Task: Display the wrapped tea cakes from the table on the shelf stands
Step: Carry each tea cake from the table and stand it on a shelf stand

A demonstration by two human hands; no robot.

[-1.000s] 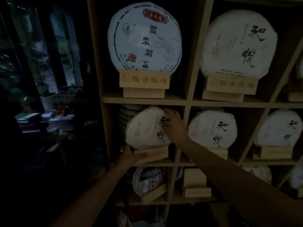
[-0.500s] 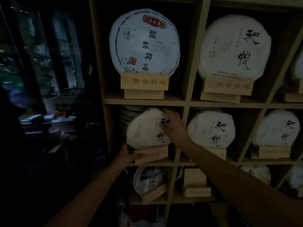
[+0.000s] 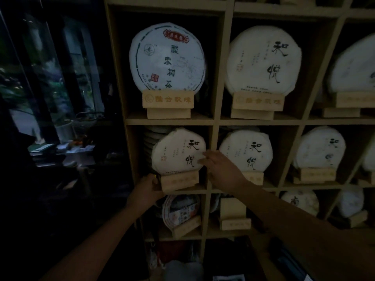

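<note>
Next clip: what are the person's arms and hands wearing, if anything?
Nothing visible. Both forearms are bare up to the frame edge, with no sleeves, gloves or watch showing. The left hand and right hand show no rings, though the dim light hides fine detail.

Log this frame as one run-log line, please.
stage: seating tea cake on stand | left hand: grips stand | right hand: fingers touch cake edge | empty stand in the cubby below

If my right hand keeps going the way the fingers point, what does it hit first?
The right hand points left, fingertips already at the wrapped tea cake on its wooden stand; it would likely press that cake's face first.
</note>
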